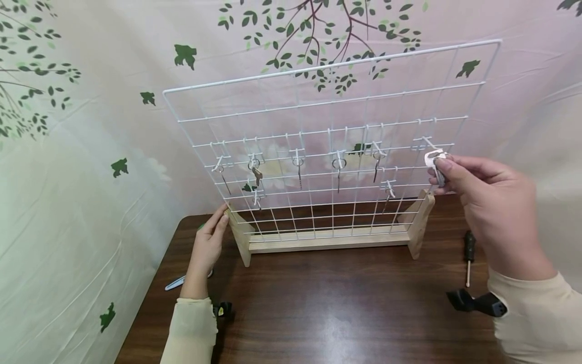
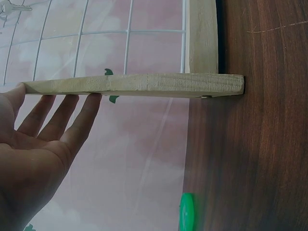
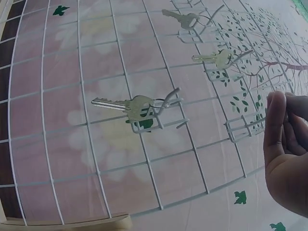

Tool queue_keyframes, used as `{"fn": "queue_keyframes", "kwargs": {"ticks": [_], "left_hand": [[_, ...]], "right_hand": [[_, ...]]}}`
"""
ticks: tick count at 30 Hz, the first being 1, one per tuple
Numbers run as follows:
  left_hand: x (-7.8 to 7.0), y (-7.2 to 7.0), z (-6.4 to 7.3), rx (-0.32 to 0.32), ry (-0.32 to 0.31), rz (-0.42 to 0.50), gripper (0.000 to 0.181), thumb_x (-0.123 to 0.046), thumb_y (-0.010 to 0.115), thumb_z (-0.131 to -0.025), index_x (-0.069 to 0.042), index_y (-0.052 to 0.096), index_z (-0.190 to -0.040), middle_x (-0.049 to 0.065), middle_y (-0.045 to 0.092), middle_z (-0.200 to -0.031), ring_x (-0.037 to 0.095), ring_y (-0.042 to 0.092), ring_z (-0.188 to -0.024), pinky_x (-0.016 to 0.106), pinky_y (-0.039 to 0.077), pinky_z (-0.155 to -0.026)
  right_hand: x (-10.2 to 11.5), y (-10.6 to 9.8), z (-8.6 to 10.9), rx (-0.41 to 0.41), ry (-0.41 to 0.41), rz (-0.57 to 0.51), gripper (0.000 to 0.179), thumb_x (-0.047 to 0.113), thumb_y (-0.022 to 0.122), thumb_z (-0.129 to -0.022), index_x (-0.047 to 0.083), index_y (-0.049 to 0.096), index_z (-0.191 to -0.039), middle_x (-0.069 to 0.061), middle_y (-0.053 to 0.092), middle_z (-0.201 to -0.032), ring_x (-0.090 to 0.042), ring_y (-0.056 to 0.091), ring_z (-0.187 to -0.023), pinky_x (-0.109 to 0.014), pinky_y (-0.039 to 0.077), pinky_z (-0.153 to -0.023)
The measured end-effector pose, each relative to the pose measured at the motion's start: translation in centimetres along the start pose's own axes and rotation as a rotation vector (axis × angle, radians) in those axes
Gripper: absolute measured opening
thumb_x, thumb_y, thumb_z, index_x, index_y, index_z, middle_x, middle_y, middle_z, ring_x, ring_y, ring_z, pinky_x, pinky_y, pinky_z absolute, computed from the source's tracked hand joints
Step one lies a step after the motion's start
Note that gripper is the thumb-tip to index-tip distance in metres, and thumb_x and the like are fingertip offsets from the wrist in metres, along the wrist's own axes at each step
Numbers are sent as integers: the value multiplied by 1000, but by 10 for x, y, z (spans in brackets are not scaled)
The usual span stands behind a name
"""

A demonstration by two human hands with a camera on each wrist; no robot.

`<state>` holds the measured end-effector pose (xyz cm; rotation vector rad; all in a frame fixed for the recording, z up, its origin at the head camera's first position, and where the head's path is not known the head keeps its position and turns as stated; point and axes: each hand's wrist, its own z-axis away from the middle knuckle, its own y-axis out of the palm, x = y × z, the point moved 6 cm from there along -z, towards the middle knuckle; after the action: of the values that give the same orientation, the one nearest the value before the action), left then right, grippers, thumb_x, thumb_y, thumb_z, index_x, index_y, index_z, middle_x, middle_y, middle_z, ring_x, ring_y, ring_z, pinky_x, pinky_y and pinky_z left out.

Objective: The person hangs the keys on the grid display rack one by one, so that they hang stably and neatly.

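Note:
My right hand (image 1: 497,202) pinches a silver key (image 1: 435,157) between thumb and fingers. The key is just below the tip of a white hook (image 1: 426,142) at the right of the white wire grid (image 1: 318,106); whether they touch I cannot tell. In the right wrist view the fingers hide the held key. My left hand (image 1: 210,241) rests on the left wooden upright (image 1: 239,233) of the grid's stand. Its fingers are straight, their tips against the upright's outer face in the left wrist view. Several other keys (image 3: 140,108) hang from hooks on the grid.
A screwdriver (image 1: 469,255) lies on the brown table (image 1: 336,303) at the right. Left of the stand are a light blue-handled object (image 1: 175,283) and a green round object (image 2: 186,211). Behind the grid hangs a leaf-patterned cloth (image 1: 123,116).

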<state>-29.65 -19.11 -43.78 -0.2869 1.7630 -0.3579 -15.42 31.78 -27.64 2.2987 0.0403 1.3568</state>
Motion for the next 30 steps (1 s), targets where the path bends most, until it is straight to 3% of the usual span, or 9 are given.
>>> {"fn": "queue_keyframes", "kwargs": {"ticks": [4,9,16,23,30], "left_hand": [[1,0,0,0,7,3,47,-35,52,-114,-27,52,-160,2,51,-166,26,45,-156,52,38,-130],[2,0,0,-13,11,-18,47,-37,50,-115,-26,51,-161,2,51,-166,26,46,-156,50,40,-129],[2,0,-1,-14,20,-36,48,-39,49,-115,-28,51,-161,0,52,-166,22,47,-155,21,42,-122],[2,1,-1,-12,21,-34,47,-37,49,-115,-27,51,-161,2,52,-166,25,48,-154,45,42,-126],[1,0,0,-4,16,-23,47,-35,50,-115,-27,51,-161,0,51,-166,21,48,-154,39,41,-126]], "right_hand": [[-3,-3,-8,-10,61,-25,15,-16,73,-91,-13,79,-106,-17,83,-94,-22,79,-67,-32,67,-63],[-8,-4,-17,72,118,-98,15,-18,65,-96,-14,78,-102,-19,83,-92,-24,79,-68,-33,67,-64],[-13,-8,-27,165,180,-146,20,-16,58,-101,-15,77,-106,-20,82,-97,-25,78,-74,-33,67,-65],[-19,-9,-34,190,229,-105,20,-13,59,-102,-12,79,-107,-16,82,-95,-22,77,-73,-30,66,-64],[-27,-7,-38,195,247,-119,21,-13,59,-102,-9,80,-105,-15,83,-95,-21,78,-72,-30,67,-66]]}}
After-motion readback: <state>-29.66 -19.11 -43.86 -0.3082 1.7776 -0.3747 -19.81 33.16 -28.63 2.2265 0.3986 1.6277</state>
